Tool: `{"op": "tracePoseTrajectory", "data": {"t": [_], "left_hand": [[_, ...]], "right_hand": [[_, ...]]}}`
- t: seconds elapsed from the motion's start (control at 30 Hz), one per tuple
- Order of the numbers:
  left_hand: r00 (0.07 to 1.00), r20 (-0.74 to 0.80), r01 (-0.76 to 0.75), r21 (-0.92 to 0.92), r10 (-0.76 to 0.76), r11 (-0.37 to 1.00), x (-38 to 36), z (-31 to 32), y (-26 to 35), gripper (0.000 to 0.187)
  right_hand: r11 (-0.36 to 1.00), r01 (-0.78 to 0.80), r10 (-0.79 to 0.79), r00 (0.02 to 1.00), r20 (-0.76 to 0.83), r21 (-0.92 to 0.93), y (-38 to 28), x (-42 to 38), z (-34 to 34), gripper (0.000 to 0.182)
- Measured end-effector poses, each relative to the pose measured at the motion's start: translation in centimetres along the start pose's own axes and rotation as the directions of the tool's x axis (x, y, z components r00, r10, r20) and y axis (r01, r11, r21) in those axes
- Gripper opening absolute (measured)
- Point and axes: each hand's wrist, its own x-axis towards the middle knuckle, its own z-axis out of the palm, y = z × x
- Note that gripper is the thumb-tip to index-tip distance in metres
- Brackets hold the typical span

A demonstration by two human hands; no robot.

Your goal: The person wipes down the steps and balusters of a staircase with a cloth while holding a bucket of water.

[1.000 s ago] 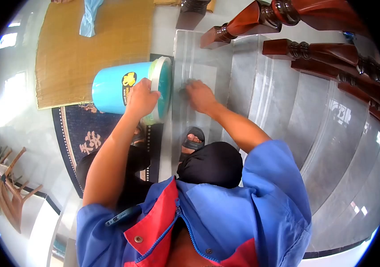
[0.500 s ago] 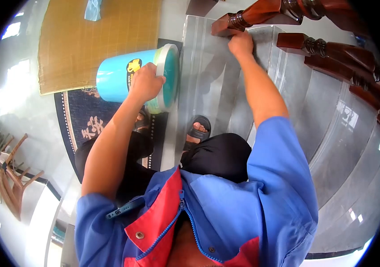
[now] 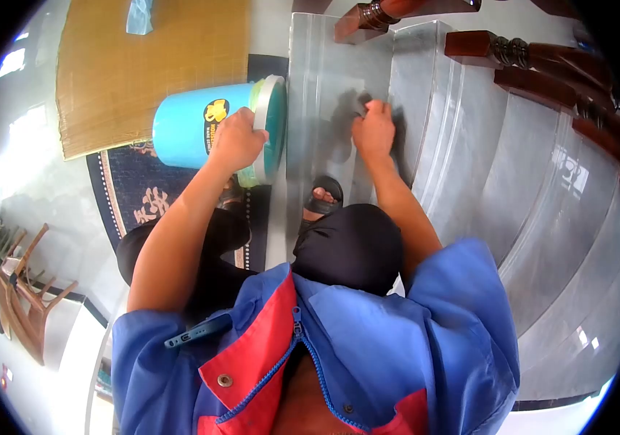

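My left hand is closed on the rim of a light blue bucket, which tilts with its opening toward the stairs. A black and yellow label and a green cloth-like strip near the rim show on it. Over the lowest grey stair tread, my right hand has its fingers closed around a small dark thing, mostly hidden, too small to name. My sandalled foot rests on the same tread, nearer to me.
Dark red wooden balusters stand along the stairs at the upper right. Brown cardboard and a dark patterned mat lie on the left, with a pale blue item on the cardboard. A wooden chair is at the far left.
My right hand has come back from the baluster's foot toward me and a little left over the tread. My left hand still holds the bucket, and the view has shifted slightly.
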Motion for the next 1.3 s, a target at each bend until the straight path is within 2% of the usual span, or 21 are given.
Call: {"op": "tracePoseTrajectory", "data": {"t": [0.07,0.17,0.23,0.3,0.33,0.4,0.47,0.53,0.6,0.63,0.7,0.77,0.83,0.87,0.97,1.03,1.07,1.17,1.2,1.23,1.3], "left_hand": [[1.000,0.027,0.004,-0.013,-0.004,1.000,-0.5,0.7,-0.4,0.031],[0.999,0.050,0.004,0.002,-0.004,1.000,-1.8,2.1,-0.9,0.032],[0.986,0.166,0.003,-0.023,0.001,1.000,-3.0,2.6,-0.5,0.042],[0.983,0.182,0.008,-0.051,0.002,0.999,-3.8,3.9,-0.6,0.042],[0.981,0.191,0.032,-0.061,-0.019,0.998,-4.1,4.2,-0.5,0.042],[0.981,0.190,0.057,-0.058,-0.045,0.997,-4.5,4.5,-1.0,0.042],[0.977,0.201,0.096,-0.087,-0.077,0.992,-4.6,4.0,-1.4,0.041],[0.975,0.201,0.124,-0.116,-0.099,0.985,-4.3,4.0,-1.8,0.039],[0.978,0.184,0.121,-0.131,-0.096,0.984,-4.0,3.7,-1.9,0.038],[0.981,0.167,0.122,-0.139,-0.098,0.983,-3.9,3.6,-2.0,0.038],[0.989,0.119,0.098,-0.131,-0.083,0.987,-3.7,4.1,-2.4,0.032],[0.991,0.117,0.075,-0.089,-0.065,0.993,-3.6,3.7,-1.9,0.032],[0.989,0.136,0.080,-0.113,-0.065,0.990,-3.6,3.3,-1.4,0.032],[0.985,0.159,0.086,-0.131,-0.064,0.988,-3.8,3.2,-1.3,0.034],[0.983,0.160,0.115,-0.179,-0.086,0.977,-4.1,3.0,-1.3,0.033],[0.985,0.151,0.113,-0.176,-0.087,0.978,-3.8,3.2,-1.9,0.033],[0.982,0.157,0.138,-0.199,-0.108,0.970,-3.6,3.3,-2.4,0.034],[0.978,0.161,0.166,-0.222,-0.132,0.961,-3.6,3.1,-2.3,0.034],[0.974,0.165,0.188,-0.232,-0.152,0.954,-3.4,3.1,-2.5,0.035],[0.972,0.165,0.205,-0.244,-0.168,0.948,-3.0,2.9,-2.3,0.035],[0.986,0.093,0.159,-0.263,-0.139,0.951,-2.9,2.4,-2.5,0.036]], "right_hand": [[0.959,-0.126,0.135,0.991,0.018,-0.253,1.8,-0.9,-0.1,0.030],[0.927,-0.249,0.295,0.946,0.133,-0.281,2.1,-5.3,2.8,0.032],[0.984,-0.139,0.165,0.951,0.262,-0.113,0.5,-8.2,4.5,0.031],[0.950,0.156,-0.253,0.891,0.376,0.270,-2.7,-9.3,4.9,0.028],[0.952,0.159,-0.252,0.893,0.373,0.263,-3.4,-8.6,4.5,0.028],[0.687,-0.397,-0.233,0.673,0.702,0.609,-5.4,-7.3,4.1,0.029],[0.838,-0.255,-0.025,0.865,0.501,0.482,-5.0,-5.2,1.9,0.030],[0.877,-0.317,0.242,0.941,0.238,0.361,-2.1,-2.7,1.3,0.028],[0.980,-0.146,0.159,0.983,-0.095,0.134,0.5,-0.2,0.2,0.030],[0.990,-0.142,0.140,0.984,-0.107,-0.011,1.2,0.7,-0.1,0.034],[0.972,-0.223,0.223,0.975,-0.009,-0.075,1.6,0.5,2.0,0.038],[0.998,-0.041,0.046,0.989,0.143,-0.037,-0.9,-2.4,4.3,0.037],[0.886,0.075,-0.288,0.861,0.418,0.458,-4.0,-5.2,4.4,0.031],[0.888,0.067,-0.283,0.858,0.428,0.455,-3.7,-5.9,4.0,0.031],[0.943,0.176,-0.253,0.930,0.266,0.282,-2.7,-5.8,2.8,0.030],[0.987,-0.092,0.134,0.929,0.345,-0.134,-2.0,-5.4,1.2,0.028],[0.981,-0.117,0.168,0.915,0.366,-0.157,-1.5,-6.3,2.3,0.028],[0.982,0.024,-0.117,0.852,0.510,0.186,-4.4,-9.2,4.9,0.033],[0.921,0.004,-0.280,0.704,0.652,0.390,-3.9,-8.8,6.5,0.031],[0.805,-0.170,-0.355,0.629,0.692,0.568,-5.4,-8.5,5.2,0.026],[0.938,-0.022,-0.145,0.880,0.452,0.345,-6.3,-6.5,1.4,0.022]]}}
